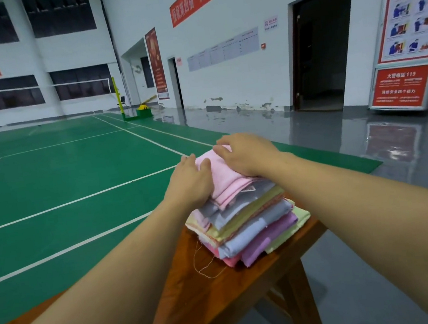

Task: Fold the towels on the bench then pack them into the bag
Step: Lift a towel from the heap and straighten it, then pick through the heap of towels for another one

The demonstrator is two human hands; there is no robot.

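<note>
Both hands, left (190, 179) and right (247, 156), flat on pink towel (226, 180), atop folded stack (251, 225), bench (211, 292)

Indoor sports hall, green badminton court (58, 168), net (34, 89)

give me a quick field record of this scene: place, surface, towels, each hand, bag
place: indoor badminton court, green floor, net at the far left
surface: brown wooden bench
towels: folded stack on the bench, pink towel on top; grey, yellow, purple and pink layers below
left hand: rests on the left side of the stack, thumb on the pink towel
right hand: lies on the pink towel, fingers over its far edge
loose thread: trails from the stack onto the bench
bag: not in view
</note>
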